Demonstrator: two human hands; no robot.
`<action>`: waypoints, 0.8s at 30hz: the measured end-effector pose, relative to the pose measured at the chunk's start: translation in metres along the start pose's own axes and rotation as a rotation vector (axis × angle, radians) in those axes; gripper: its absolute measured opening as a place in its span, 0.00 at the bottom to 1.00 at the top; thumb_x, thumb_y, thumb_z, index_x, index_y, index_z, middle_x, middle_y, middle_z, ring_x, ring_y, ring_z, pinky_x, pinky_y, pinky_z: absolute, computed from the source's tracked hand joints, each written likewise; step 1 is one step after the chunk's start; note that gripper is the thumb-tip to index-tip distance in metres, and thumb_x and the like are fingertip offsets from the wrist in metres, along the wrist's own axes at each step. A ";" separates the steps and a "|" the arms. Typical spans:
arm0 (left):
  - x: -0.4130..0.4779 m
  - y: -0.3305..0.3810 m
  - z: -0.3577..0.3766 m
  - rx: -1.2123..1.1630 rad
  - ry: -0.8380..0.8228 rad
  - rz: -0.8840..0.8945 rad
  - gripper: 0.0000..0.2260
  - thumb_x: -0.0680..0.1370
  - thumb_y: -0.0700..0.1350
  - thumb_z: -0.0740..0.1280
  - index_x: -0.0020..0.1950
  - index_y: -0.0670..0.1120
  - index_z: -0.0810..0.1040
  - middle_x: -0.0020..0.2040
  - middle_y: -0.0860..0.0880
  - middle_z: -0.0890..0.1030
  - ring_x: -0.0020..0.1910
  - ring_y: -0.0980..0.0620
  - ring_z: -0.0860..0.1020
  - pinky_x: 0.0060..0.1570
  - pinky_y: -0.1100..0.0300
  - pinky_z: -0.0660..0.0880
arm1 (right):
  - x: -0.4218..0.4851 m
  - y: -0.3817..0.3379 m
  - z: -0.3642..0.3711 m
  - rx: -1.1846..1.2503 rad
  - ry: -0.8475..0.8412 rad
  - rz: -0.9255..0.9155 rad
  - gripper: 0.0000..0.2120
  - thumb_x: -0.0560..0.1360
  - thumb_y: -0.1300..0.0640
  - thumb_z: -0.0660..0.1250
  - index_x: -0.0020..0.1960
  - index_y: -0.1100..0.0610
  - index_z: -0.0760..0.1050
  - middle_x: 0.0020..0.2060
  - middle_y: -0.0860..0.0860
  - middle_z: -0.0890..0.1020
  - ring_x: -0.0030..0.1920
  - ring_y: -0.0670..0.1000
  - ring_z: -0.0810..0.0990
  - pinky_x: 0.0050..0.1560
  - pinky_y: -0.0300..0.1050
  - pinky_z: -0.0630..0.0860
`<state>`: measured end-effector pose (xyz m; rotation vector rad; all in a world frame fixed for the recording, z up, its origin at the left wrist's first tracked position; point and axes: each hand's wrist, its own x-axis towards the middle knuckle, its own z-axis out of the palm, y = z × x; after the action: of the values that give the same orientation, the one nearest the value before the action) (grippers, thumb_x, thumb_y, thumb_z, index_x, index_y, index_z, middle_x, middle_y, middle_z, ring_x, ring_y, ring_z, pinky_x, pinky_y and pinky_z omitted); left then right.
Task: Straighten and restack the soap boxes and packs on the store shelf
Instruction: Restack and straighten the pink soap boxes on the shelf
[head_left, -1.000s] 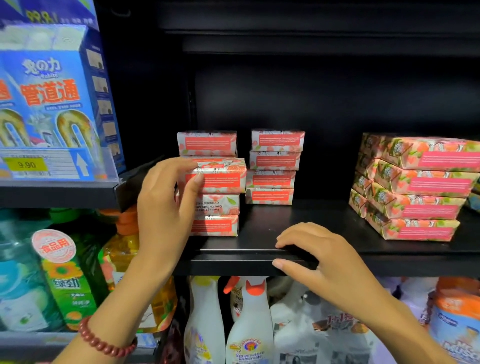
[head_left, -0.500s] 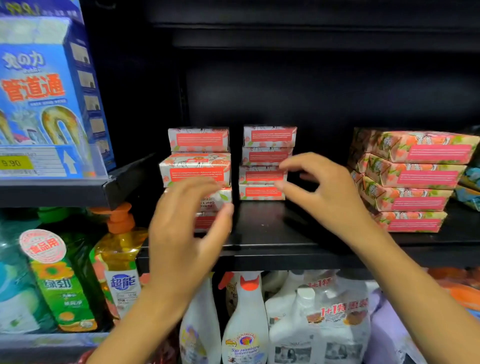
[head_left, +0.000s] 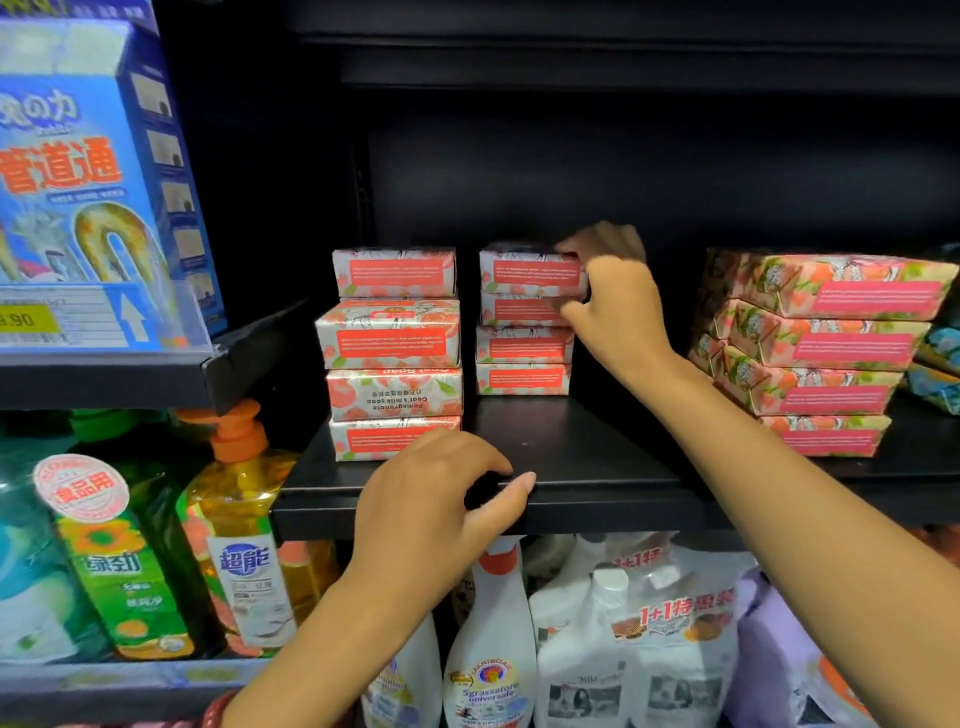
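Soap boxes first: two stacks of four on the black shelf (head_left: 571, 457), and neither is quite tidy. The front stack (head_left: 392, 353) stands close to the shelf's front edge near its left end, and it's ragged. The second box down (head_left: 388, 335) juts forward and leftward past its neighbours, and the third box (head_left: 395, 395) lies with its print upside down. The rear stack (head_left: 522, 343) sits further back, just to the right. It's squarer but not flush, its boxes stepped a little. At the shelf's right end the packs (head_left: 831, 353) are piled four high, turned at an angle, each layer slightly off the one below.

Right hand (head_left: 618, 306) is in at the rear stack, gripping the top box (head_left: 530, 271) by its right end. Fingers curl over the top and the thumb is down against the front face, a narrow pinch closed on the carton. I'd say that grip is meant to lift or slide the box into line with those beneath.

Left hand (head_left: 431, 499) sits low at the shelf's front edge, just before the front stack's bottom box. Its fingers are loosely curled, the thumb lies out along the lip, and it holds no box. Whether it presses on the edge or only hovers there, I can't tell. My read is that it's steadying, or poised for that jutting box.
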<state>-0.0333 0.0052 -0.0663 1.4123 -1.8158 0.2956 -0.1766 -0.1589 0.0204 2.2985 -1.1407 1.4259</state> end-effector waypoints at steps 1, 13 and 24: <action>0.000 0.000 0.000 -0.001 0.004 -0.002 0.12 0.73 0.58 0.65 0.43 0.52 0.83 0.40 0.58 0.82 0.41 0.60 0.78 0.37 0.68 0.72 | -0.005 -0.002 -0.005 -0.015 0.029 -0.040 0.09 0.71 0.61 0.70 0.50 0.62 0.75 0.45 0.53 0.76 0.49 0.53 0.76 0.43 0.41 0.68; 0.021 0.010 -0.029 -0.974 -0.005 -0.474 0.20 0.67 0.68 0.67 0.40 0.53 0.84 0.39 0.47 0.85 0.38 0.50 0.84 0.33 0.65 0.78 | -0.098 -0.031 -0.057 0.053 0.261 -0.510 0.12 0.69 0.66 0.73 0.51 0.68 0.78 0.49 0.62 0.80 0.54 0.57 0.74 0.61 0.44 0.69; 0.006 0.006 -0.027 -0.991 0.118 -0.278 0.15 0.68 0.44 0.72 0.53 0.41 0.80 0.48 0.48 0.85 0.49 0.52 0.83 0.45 0.66 0.77 | -0.112 -0.046 -0.065 0.545 -0.149 -0.040 0.34 0.67 0.44 0.74 0.69 0.49 0.65 0.65 0.45 0.71 0.66 0.43 0.69 0.63 0.33 0.67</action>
<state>-0.0269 0.0195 -0.0423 0.8669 -1.3131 -0.5870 -0.2144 -0.0368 -0.0301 2.8077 -0.8000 1.7446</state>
